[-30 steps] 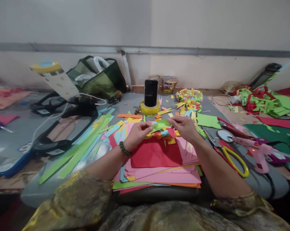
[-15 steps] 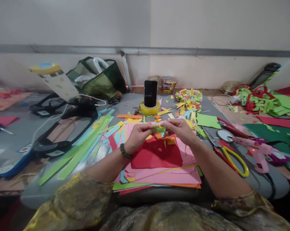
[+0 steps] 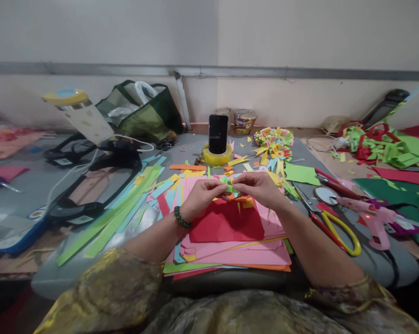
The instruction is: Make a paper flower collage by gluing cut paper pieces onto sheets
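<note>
Paper (image 3: 232,188), a small green piece, sits pinched between thumb and fingertips of both my left hand (image 3: 204,195) and right hand (image 3: 260,188), tips drawn together on it, by the far edge of the red sheet (image 3: 226,222). I probably grip it from two sides so something this light can't slip or unfold. My scissors (image 3: 316,219) and glue gun (image 3: 372,215) lie at my right, likely for easy reach. A second ago the green piece stretched flatter between my wider-set hands; now they're closer, and less of it shows.
</note>
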`<action>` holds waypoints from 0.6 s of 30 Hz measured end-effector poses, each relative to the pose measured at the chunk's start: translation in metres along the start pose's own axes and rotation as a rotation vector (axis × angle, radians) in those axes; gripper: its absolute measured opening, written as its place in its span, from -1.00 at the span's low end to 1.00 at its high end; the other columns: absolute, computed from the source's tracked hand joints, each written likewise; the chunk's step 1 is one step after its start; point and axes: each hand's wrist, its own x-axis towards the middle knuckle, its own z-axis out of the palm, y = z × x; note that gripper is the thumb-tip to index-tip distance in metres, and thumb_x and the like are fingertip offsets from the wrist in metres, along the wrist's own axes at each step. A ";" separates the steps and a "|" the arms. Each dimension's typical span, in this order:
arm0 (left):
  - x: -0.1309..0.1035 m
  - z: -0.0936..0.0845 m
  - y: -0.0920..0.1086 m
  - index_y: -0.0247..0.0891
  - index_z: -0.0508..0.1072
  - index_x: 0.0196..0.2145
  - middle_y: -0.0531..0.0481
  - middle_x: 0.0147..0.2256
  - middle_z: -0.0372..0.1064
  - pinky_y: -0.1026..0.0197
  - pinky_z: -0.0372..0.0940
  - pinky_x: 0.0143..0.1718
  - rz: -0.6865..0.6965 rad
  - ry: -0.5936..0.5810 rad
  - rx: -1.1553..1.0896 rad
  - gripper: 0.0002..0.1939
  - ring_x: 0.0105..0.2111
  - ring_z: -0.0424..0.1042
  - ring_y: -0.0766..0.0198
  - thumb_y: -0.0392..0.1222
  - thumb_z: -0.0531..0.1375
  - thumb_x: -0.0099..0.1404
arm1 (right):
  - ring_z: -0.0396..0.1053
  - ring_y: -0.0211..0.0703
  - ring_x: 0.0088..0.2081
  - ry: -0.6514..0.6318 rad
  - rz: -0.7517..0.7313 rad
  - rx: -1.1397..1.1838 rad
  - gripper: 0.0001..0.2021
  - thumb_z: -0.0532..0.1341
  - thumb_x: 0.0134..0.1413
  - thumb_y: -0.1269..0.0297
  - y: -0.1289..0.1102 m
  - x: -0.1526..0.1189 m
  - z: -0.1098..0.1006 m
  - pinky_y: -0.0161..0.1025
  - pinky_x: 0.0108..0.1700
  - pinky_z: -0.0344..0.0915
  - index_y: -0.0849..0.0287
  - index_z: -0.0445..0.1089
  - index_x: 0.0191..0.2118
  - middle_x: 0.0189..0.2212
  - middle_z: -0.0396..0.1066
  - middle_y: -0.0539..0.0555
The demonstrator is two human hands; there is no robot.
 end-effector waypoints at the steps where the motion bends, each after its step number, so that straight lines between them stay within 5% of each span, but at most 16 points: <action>1: 0.000 0.000 -0.001 -0.32 0.56 -0.50 -0.08 -0.52 0.53 0.18 0.43 -0.31 -0.003 -0.003 0.000 -0.63 -0.47 0.53 0.18 0.10 0.38 0.02 | 0.40 -0.30 -0.50 -0.006 -0.005 -0.007 -0.77 0.43 -0.22 0.13 0.000 0.000 0.000 -0.31 -0.41 0.47 0.20 0.58 -0.45 -0.52 0.48 -0.01; 11: 0.001 -0.001 -0.003 -0.32 0.57 -0.50 -0.08 -0.53 0.53 0.20 0.43 -0.33 -0.027 -0.001 -0.027 -0.68 -0.49 0.52 0.21 0.03 0.40 0.00 | 0.41 -0.27 -0.49 -0.029 -0.008 -0.061 -0.71 0.40 -0.15 0.06 0.003 0.000 -0.002 -0.28 -0.40 0.44 0.19 0.55 -0.38 -0.49 0.49 0.00; 18: -0.001 0.002 -0.003 -0.32 0.58 -0.51 -0.07 -0.52 0.54 0.24 0.39 -0.40 -0.077 -0.016 -0.054 -0.56 -0.51 0.52 0.22 0.18 0.41 -0.04 | 0.38 -0.28 -0.51 -0.032 0.043 -0.031 -0.66 0.46 -0.27 0.10 0.006 0.000 -0.001 -0.31 -0.44 0.33 0.21 0.48 -0.38 -0.57 0.45 -0.03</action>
